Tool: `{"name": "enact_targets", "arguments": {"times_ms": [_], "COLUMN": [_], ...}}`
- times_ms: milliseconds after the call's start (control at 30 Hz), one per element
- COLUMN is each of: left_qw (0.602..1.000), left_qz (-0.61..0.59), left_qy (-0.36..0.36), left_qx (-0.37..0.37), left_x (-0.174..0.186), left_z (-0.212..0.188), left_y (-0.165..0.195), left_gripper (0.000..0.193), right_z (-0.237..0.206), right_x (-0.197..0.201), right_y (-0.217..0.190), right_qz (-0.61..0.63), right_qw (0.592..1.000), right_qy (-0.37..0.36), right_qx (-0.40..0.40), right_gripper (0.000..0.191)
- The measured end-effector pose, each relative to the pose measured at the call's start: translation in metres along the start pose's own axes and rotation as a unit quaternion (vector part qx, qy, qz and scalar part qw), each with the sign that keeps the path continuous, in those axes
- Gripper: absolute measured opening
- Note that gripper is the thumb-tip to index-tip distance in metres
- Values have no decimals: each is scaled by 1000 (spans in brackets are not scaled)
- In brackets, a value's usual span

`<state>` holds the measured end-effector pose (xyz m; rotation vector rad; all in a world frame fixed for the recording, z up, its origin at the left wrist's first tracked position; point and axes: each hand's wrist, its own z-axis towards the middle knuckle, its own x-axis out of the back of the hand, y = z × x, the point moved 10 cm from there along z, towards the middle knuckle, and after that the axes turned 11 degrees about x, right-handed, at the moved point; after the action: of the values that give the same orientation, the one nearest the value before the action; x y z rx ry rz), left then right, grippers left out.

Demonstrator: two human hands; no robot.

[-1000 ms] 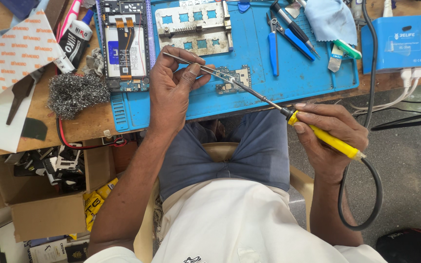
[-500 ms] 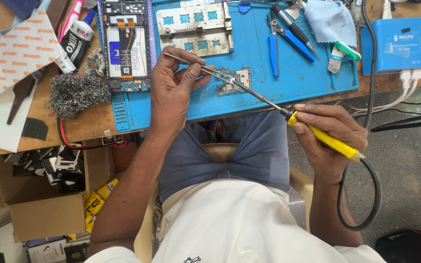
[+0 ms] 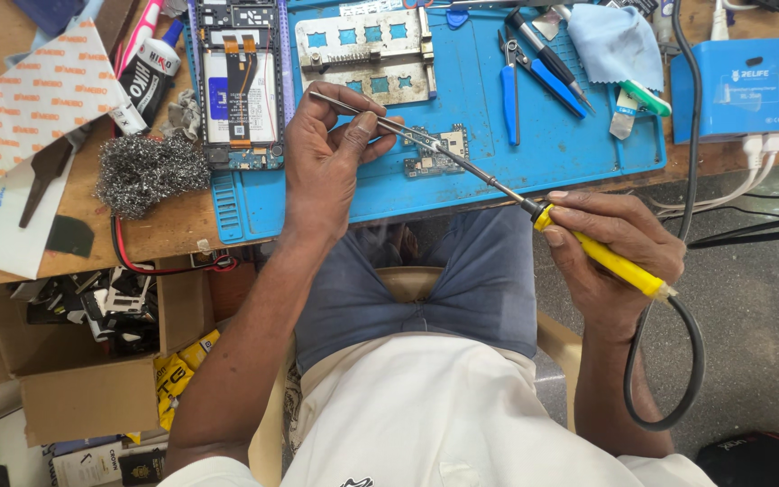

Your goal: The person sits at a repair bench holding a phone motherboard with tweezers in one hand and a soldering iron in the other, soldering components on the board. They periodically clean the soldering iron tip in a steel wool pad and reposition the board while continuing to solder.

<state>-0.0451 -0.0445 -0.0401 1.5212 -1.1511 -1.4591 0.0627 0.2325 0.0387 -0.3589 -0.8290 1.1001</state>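
My left hand (image 3: 326,158) pinches metal tweezers (image 3: 367,115) over a small circuit board (image 3: 435,151) lying on the blue work mat (image 3: 516,167). The tweezer tips reach the board. My right hand (image 3: 610,257) grips a yellow-handled soldering iron (image 3: 606,257) off the table's front edge; its metal tip (image 3: 448,155) rests on the same board, beside the tweezer tips. A black cord (image 3: 669,361) loops down from the iron's handle.
An opened phone (image 3: 241,81) and a metal board holder (image 3: 367,54) lie at the back of the mat. Blue pliers (image 3: 508,90), a pale cloth (image 3: 619,45), a blue box (image 3: 737,86), steel wool (image 3: 146,171) and a cardboard box (image 3: 92,361) surround the workspace.
Almost nothing has moved. Both hands hold the tweezers and iron on the board as before, with only a slight shift of the view.
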Motion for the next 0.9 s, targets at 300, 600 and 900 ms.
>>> {"name": "enact_targets", "arguments": {"times_ms": [300,600,900], "left_qw": [1000,999,999], "left_qz": [9,31,31], "left_qy": [-4,-1,0], "left_qx": [0,-9,-12], "left_x": [-2,-2,0], "left_z": [1,4,3], "left_y": [0,-2,-2], "left_gripper": [11,12,11], "right_z": [7,12,15], "right_x": [1,2,0], "right_y": [-6,-6,-8], "right_qz": [-3,-1,-1], "right_qw": [1000,1000,999], "right_qy": [-10,-22,-31], "right_qx": [-1,4,5], "right_gripper": [12,12,12]}}
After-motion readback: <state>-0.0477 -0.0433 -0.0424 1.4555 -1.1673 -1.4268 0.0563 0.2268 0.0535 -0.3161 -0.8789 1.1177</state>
